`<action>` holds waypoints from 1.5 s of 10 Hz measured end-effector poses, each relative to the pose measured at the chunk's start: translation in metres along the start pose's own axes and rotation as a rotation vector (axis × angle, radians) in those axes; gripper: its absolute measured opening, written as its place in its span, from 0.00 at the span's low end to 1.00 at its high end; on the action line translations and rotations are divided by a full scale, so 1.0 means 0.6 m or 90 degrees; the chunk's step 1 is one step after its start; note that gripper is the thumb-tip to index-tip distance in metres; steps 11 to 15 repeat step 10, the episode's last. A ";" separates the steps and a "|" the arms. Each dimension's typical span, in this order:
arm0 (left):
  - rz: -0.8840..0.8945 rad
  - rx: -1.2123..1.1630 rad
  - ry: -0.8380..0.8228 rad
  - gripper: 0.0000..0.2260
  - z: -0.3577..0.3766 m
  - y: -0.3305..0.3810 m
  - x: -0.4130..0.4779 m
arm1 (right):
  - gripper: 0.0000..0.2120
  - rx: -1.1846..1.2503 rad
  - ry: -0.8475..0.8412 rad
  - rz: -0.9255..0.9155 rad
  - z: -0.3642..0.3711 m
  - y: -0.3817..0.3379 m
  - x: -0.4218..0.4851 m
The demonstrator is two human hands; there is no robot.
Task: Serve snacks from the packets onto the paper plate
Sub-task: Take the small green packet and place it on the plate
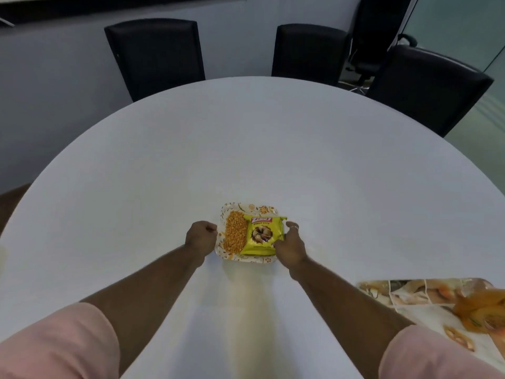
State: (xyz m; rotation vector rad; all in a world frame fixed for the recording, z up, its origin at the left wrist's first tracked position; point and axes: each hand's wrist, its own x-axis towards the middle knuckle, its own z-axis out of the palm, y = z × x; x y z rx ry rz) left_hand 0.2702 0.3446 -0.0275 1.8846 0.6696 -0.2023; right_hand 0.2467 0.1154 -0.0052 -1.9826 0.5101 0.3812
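A square paper plate (247, 207) with a floral rim lies on the white table near me. A pile of orange-yellow snack bits (235, 232) covers its left half. A yellow donut-cake packet (263, 235) lies flat on its right half. My left hand (200, 236) rests at the plate's left edge with the fingers curled; whether it grips the rim is unclear. My right hand (289, 246) is at the packet's right edge, fingers pinching it.
The round white table (246, 149) stretches far ahead. A printed bag or cloth with orange items (448, 305) lies at the near right. Three black chairs (155, 56) stand along the far side, with a wall behind.
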 end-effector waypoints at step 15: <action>0.070 0.063 0.047 0.11 0.339 0.248 0.405 | 0.25 -0.054 0.085 -0.079 -0.131 -0.096 0.536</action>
